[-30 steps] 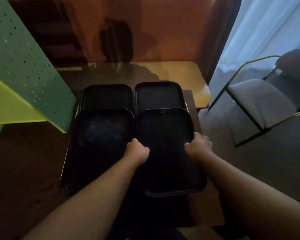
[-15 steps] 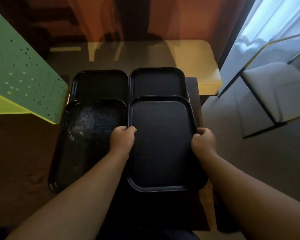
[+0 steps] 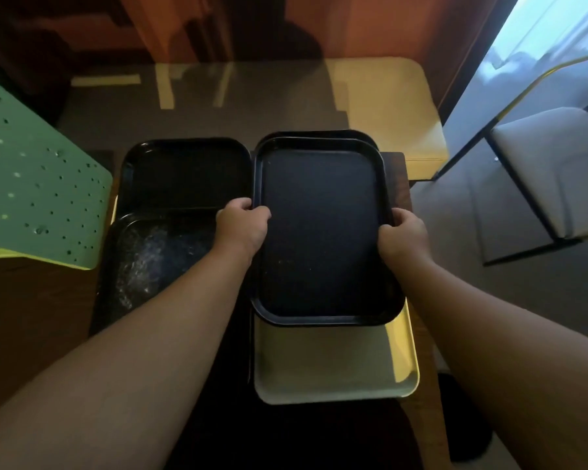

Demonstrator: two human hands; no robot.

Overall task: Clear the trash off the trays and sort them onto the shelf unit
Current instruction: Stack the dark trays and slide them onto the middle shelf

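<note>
Both my hands hold a black tray (image 3: pixel 321 232) by its long sides: my left hand (image 3: pixel 241 225) grips the left rim and my right hand (image 3: pixel 401 232) the right rim. The tray sits over the far right black tray (image 3: pixel 319 134), of which only the far rim shows. Under its near end lies a pale yellow tray (image 3: pixel 333 361), uncovered. On the left lie two more black trays: a far one (image 3: pixel 184 174) and a near one (image 3: pixel 157 259) with whitish specks or smears on it.
A green perforated shelf panel (image 3: pixel 38 195) with a yellow-green shelf edge stands at the left. The trays rest on a dark wooden table (image 3: pixel 396 164). Beyond it is a yellow-topped glass table (image 3: pixel 387 96). A grey-cushioned chair (image 3: pixel 550 171) stands at the right.
Held in both hands, the black tray has slid away from me onto the far right tray, which uncovered the pale yellow tray beneath its near end.
</note>
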